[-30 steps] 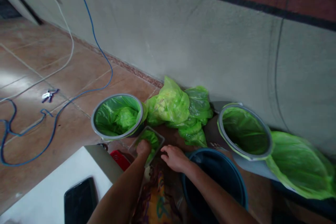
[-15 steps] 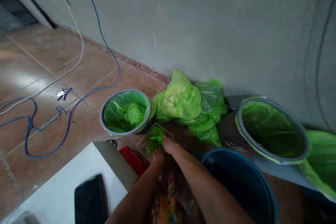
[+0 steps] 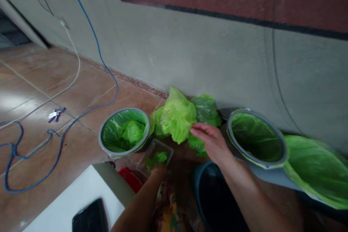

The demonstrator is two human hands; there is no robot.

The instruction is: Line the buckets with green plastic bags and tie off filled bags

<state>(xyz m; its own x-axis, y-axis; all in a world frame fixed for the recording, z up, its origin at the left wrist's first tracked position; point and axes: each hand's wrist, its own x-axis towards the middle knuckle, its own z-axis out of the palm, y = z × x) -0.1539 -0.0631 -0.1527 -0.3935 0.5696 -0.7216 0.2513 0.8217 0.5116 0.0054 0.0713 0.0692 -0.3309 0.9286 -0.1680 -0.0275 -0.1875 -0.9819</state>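
Observation:
My left hand (image 3: pixel 160 169) is low at the near side of a clear plastic container (image 3: pixel 170 149), against a crumpled bright green piece (image 3: pixel 157 158); its fingers are blurred and mostly hidden. Further up, my right hand (image 3: pixel 210 139) reaches out with thumb and fingertips pinched at the edge of a crumpled light green plastic bag (image 3: pixel 178 116). Where that bag ends and any loose green piece in front of it begins, I cannot tell. More green bags (image 3: pixel 205 110) lie behind it by the wall.
Green-lined bins stand at the left (image 3: pixel 123 110) and right (image 3: pixel 257 114). A deep blue tub (image 3: pixel 197 185) sits below my right forearm. A white surface (image 3: pixel 89 185) with a black phone (image 3: pixel 89 217) is at lower left. Keys (image 3: pixel 56 114) and a blue cable (image 3: pixel 61 141) lie on the tiled floor.
My right hand has left the container and moved up and right to the green bag. Less green shows in the container. My left hand stays there; the view has tilted up.

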